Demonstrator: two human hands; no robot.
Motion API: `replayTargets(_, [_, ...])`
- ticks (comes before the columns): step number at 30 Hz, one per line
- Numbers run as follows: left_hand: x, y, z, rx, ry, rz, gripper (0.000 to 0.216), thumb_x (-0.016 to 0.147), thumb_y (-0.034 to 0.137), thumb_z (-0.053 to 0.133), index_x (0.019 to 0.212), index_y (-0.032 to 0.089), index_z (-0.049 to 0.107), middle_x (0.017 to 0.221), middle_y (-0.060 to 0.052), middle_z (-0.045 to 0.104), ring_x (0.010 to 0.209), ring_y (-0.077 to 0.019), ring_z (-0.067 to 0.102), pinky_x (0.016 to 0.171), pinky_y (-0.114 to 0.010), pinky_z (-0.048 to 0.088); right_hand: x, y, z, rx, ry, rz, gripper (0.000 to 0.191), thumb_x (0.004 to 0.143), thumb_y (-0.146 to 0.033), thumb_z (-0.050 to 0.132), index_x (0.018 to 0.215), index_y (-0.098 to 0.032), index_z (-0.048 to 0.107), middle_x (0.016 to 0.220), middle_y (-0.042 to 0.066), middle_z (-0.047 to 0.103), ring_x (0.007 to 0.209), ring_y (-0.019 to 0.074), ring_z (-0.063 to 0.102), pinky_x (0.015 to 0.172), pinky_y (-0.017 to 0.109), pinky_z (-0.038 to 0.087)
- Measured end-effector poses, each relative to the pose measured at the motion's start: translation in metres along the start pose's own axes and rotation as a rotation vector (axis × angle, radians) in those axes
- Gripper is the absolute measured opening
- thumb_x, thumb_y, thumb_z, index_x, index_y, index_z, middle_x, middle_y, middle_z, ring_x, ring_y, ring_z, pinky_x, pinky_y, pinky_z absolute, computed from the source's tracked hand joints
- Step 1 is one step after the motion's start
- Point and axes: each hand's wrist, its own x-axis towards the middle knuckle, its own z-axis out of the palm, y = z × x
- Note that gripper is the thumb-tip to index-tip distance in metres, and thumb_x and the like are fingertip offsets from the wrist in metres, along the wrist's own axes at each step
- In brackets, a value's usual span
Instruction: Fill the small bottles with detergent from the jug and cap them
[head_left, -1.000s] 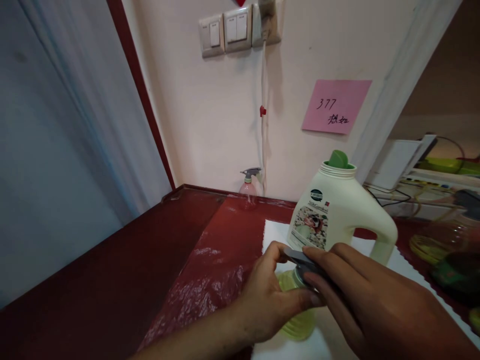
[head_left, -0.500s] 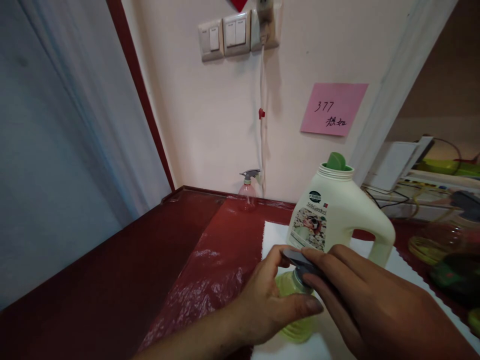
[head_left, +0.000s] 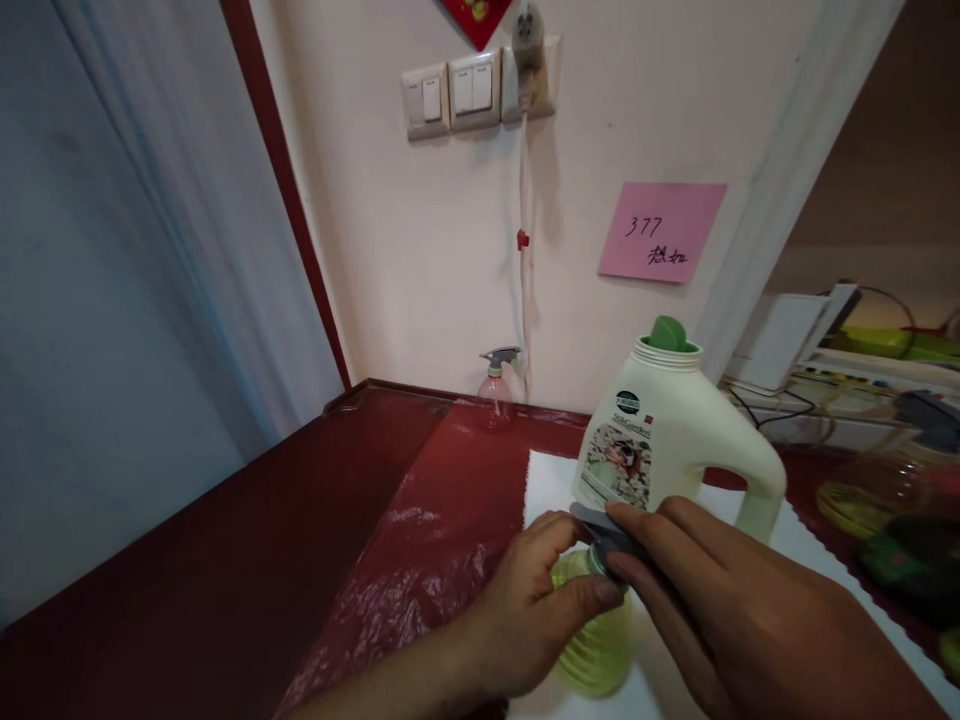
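A small yellow-green spray bottle (head_left: 596,645) stands on a white cloth (head_left: 551,478). My left hand (head_left: 536,610) is wrapped round its body near the neck. My right hand (head_left: 720,610) is closed over its grey spray head (head_left: 600,528), fingers on top. Just behind stands a cream detergent jug (head_left: 667,440) with a handle and an open green spout.
The dark red table (head_left: 247,560) carries a red plastic sheet (head_left: 442,530). A small pink spray bottle (head_left: 495,385) stands by the wall under a cord. Clear bottles and green items (head_left: 900,520) crowd the right edge. A curtain hangs at left.
The view has tilted up a little, so everything sits lower in frame. Both hands stay on the yellow-green bottle with only a slight shift of grip.
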Motion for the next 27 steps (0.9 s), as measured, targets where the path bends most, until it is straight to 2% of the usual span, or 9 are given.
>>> replayTargets(4, [-0.003, -0.003, 0.0, -0.099, -0.015, -0.045, 0.055, 0.089, 0.052, 0.074, 0.127, 0.014, 0.068, 0.124, -0.012, 0.07, 0.112, -0.0277, 0.062, 0.1, -0.041, 0.045, -0.001, -0.001, 0.001, 0.002, -0.01, 0.001, 0.031, 0.107, -0.033, 0.043, 0.126, -0.018, 0.062, 0.085, 0.002, 0.063, 0.062, 0.0171, 0.067, 0.047, 0.026, 0.054])
replayTargets(7, [-0.007, -0.008, 0.0, -0.225, -0.049, -0.143, 0.067, 0.076, 0.053, 0.086, 0.128, 0.016, 0.065, 0.123, -0.011, 0.068, 0.11, -0.0288, 0.062, 0.097, -0.042, 0.047, 0.001, -0.003, 0.001, 0.004, -0.019, 0.019, 0.031, 0.107, -0.031, 0.044, 0.128, -0.018, 0.061, 0.086, 0.002, 0.062, 0.063, 0.0174, 0.067, 0.051, 0.028, 0.057])
replayTargets(10, [-0.009, -0.018, 0.0, -0.193, -0.047, -0.193, 0.082, 0.059, 0.043, 0.098, 0.128, 0.018, 0.061, 0.126, -0.011, 0.066, 0.119, -0.0342, 0.06, 0.101, -0.046, 0.047, 0.004, -0.006, -0.001, 0.049, -0.053, 0.059, 0.028, 0.106, -0.028, 0.046, 0.127, -0.018, 0.061, 0.088, 0.003, 0.064, 0.066, 0.0182, 0.068, 0.054, 0.03, 0.059])
replayTargets(13, [-0.009, -0.028, 0.001, -0.111, -0.043, -0.207, 0.09, 0.053, 0.032, 0.101, 0.13, 0.019, 0.057, 0.133, -0.013, 0.064, 0.127, -0.037, 0.057, 0.107, -0.051, 0.043, 0.008, -0.006, -0.009, 0.185, -0.099, 0.125, 0.027, 0.105, -0.025, 0.046, 0.128, -0.023, 0.06, 0.096, 0.003, 0.069, 0.075, 0.0189, 0.071, 0.061, 0.031, 0.063])
replayTargets(16, [-0.008, -0.033, 0.002, -0.239, -0.095, -0.19, 0.095, 0.054, 0.033, 0.101, 0.135, 0.019, 0.053, 0.137, -0.016, 0.063, 0.128, -0.0378, 0.059, 0.109, -0.052, 0.043, 0.013, 0.0, -0.021, 0.405, -0.112, 0.21, 0.045, 0.097, -0.032, 0.063, 0.14, -0.023, 0.056, 0.114, 0.006, 0.073, 0.094, 0.0208, 0.074, 0.074, 0.031, 0.065])
replayTargets(18, [-0.007, -0.034, 0.002, -0.312, -0.124, -0.171, 0.097, 0.057, 0.033, 0.099, 0.139, 0.02, 0.049, 0.141, -0.017, 0.061, 0.13, -0.0381, 0.058, 0.109, -0.053, 0.043, 0.014, 0.005, -0.028, 0.547, -0.144, 0.291, 0.071, 0.081, -0.035, 0.083, 0.145, -0.024, 0.054, 0.124, 0.007, 0.072, 0.105, 0.0225, 0.074, 0.084, 0.03, 0.064])
replayTargets(20, [-0.007, -0.035, 0.001, -0.262, -0.118, -0.168, 0.099, 0.056, 0.031, 0.1, 0.14, 0.021, 0.047, 0.144, -0.018, 0.058, 0.134, -0.0391, 0.055, 0.112, -0.054, 0.041, 0.009, 0.012, -0.033, 0.63, -0.204, 0.391, 0.089, 0.066, -0.036, 0.094, 0.146, -0.026, 0.056, 0.13, 0.008, 0.07, 0.113, 0.0252, 0.071, 0.093, 0.033, 0.061])
replayTargets(24, [-0.008, -0.037, -0.004, -0.122, -0.07, -0.217, 0.115, 0.042, 0.028, 0.104, 0.14, 0.021, 0.045, 0.147, -0.019, 0.055, 0.138, -0.0415, 0.05, 0.117, -0.058, 0.034, -0.014, 0.022, -0.028, 0.707, -0.358, 0.594, 0.094, 0.067, -0.032, 0.091, 0.152, -0.026, 0.051, 0.144, 0.012, 0.061, 0.129, 0.0306, 0.061, 0.104, 0.047, 0.053])
replayTargets(27, [-0.009, -0.039, -0.008, -0.092, -0.065, -0.257, 0.121, 0.039, 0.028, 0.104, 0.143, 0.02, 0.041, 0.146, -0.019, 0.055, 0.139, -0.0409, 0.049, 0.121, -0.058, 0.029, -0.027, 0.021, -0.018, 0.848, -0.444, 0.693, 0.094, 0.067, -0.023, 0.09, 0.152, -0.027, 0.05, 0.151, 0.012, 0.054, 0.138, 0.0315, 0.053, 0.112, 0.052, 0.045])
